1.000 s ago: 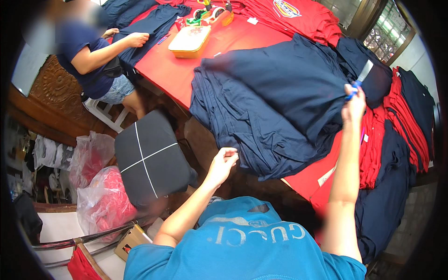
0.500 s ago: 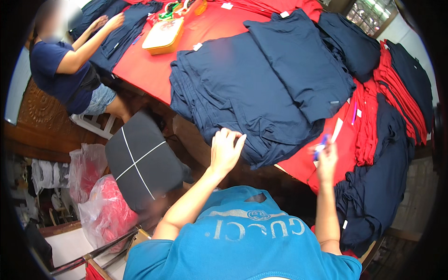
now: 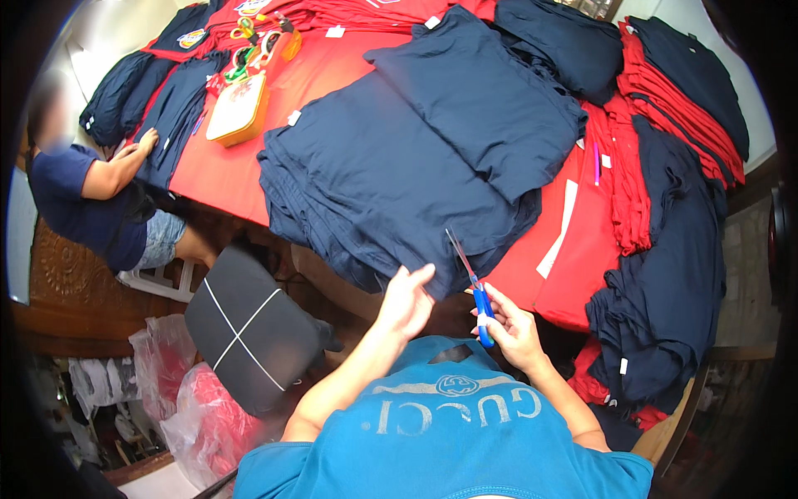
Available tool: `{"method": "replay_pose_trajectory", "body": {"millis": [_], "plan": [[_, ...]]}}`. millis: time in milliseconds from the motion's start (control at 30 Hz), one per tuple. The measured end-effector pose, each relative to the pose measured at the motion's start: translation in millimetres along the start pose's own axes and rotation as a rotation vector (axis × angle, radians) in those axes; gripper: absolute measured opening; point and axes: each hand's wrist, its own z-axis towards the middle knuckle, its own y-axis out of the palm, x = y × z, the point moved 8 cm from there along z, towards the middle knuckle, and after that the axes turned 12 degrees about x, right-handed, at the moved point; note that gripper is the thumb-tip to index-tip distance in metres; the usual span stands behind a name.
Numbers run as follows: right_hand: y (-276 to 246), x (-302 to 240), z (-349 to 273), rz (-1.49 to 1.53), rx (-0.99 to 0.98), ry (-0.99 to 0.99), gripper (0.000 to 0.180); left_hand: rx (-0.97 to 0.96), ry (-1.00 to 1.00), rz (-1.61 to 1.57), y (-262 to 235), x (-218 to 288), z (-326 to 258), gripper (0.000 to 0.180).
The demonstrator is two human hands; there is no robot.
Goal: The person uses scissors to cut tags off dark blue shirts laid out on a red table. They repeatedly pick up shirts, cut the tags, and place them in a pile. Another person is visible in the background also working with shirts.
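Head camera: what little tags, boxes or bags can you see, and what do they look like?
White tags: small squares on the navy shirt stack's far edge.
Yellow box: flat, rounded, on the red table, left.
Round badge: colourful, on a far-left navy shirt.
Plastic bags: clear, red inside, on the floor, lower left.

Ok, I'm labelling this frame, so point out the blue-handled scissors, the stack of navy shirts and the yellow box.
blue-handled scissors [image 3: 480, 309], head view, on the blue handle.
stack of navy shirts [image 3: 391, 179], head view, on the top shirt's flat middle.
yellow box [image 3: 238, 110], head view, on its lid.
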Motion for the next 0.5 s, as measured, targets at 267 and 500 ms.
{"method": "replay_pose_trajectory", "body": {"millis": [267,500], "plan": [[-0.7,-41.4,-26.7,-0.502,-0.154,-0.287,0.063,0.021,0.115,0.203,12.6,26.0,-39.0,0.026],[7.7,-40.4,-28.0,-0.588,-0.084,-0.509,0.063,0.098,0.143,0.154,7.0,37.1,-40.4,0.018]]}}
